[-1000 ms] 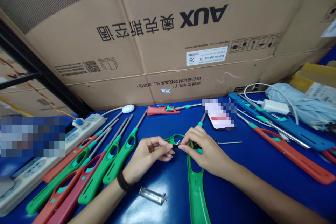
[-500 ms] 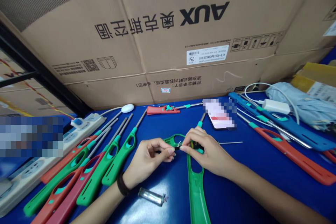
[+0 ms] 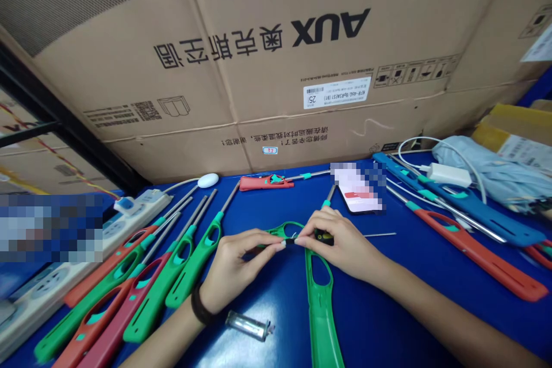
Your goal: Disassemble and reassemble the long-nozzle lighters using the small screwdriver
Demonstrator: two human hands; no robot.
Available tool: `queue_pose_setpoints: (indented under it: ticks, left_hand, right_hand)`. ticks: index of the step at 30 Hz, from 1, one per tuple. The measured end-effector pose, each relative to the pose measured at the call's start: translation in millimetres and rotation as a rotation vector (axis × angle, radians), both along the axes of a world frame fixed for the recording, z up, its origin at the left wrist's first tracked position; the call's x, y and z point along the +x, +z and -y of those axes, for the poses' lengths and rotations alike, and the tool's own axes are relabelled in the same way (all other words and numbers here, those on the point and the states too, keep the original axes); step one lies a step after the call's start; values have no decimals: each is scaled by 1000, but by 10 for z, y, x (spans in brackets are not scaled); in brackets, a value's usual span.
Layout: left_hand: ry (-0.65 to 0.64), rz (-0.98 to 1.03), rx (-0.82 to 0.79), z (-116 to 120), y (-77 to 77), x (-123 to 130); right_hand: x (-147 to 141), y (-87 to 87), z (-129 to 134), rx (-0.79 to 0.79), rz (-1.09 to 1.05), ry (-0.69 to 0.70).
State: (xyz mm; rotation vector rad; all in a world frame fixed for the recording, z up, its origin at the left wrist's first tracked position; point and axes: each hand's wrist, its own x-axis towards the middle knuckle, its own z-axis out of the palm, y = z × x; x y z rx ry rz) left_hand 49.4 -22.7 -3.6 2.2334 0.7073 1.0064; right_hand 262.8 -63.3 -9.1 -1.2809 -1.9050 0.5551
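My left hand [image 3: 241, 256] pinches one end of a small black part [image 3: 290, 241] between thumb and fingers. At its other end, the thumb and index finger of my right hand [image 3: 338, 241] are closed on it. A screwdriver [image 3: 380, 234] with a dark and yellow handle passes under my right palm; whether the palm grips it I cannot tell. Below my hands lies an opened green lighter shell [image 3: 321, 310], its hollow inside facing up. Another green shell piece [image 3: 287, 225] is partly hidden behind my fingers. A small clear fuel tank [image 3: 248, 326] rests near my left wrist.
Several long-nosed lighters [image 3: 142, 287] lie at left beside a white power strip [image 3: 86, 261]. A red lighter [image 3: 265, 183] and a phone [image 3: 356, 190] are at the back. Orange [image 3: 478, 256] and blue [image 3: 487, 213] lighters lie right. A cardboard box [image 3: 267, 92] stands behind.
My left fingers have straightened slightly and still pinch the black part's end. My right hand keeps nearly the same pose. The whole view has shifted a little.
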Motion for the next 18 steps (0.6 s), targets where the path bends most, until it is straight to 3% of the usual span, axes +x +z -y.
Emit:
queue_pose_setpoints:
  ticks: [11,18]
  left_hand:
    - [0,19,101,33,13,18]
    - [70,-2,-98,27,21,15]
  right_hand:
    - [-13,-10,-8,-4,-27,1]
    - [-18,-5,-18,10,-30,-27]
